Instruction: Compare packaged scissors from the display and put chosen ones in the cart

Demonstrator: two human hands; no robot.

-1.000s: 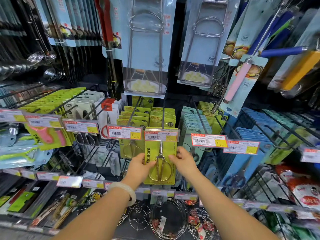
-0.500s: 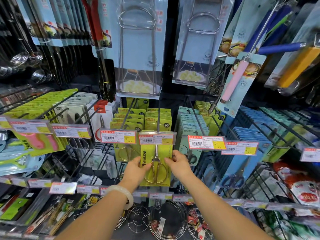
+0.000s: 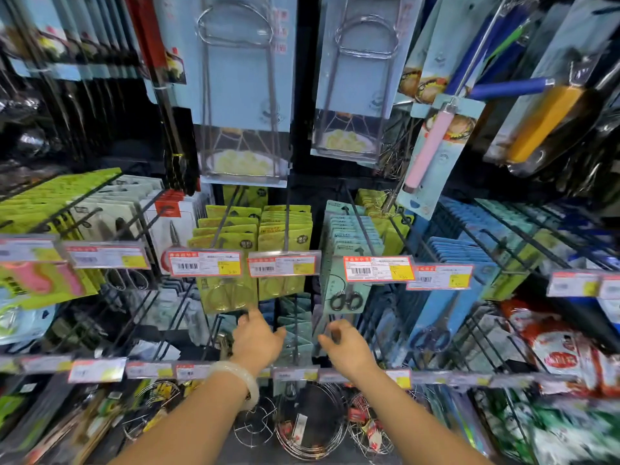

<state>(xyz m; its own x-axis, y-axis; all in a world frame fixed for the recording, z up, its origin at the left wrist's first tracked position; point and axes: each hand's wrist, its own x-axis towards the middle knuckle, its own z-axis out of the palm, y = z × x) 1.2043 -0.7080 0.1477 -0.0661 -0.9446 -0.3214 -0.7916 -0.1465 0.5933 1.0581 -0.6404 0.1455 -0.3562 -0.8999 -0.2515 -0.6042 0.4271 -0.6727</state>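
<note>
Hovering empty with loosely curled fingers, two hands, left hand (image 3: 258, 340) and right hand (image 3: 345, 345), below two yellow-green scissor packs (image 3: 255, 290).

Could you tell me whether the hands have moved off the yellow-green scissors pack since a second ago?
Yes: both hands dropped below the pack, away from its price tag.
</note>
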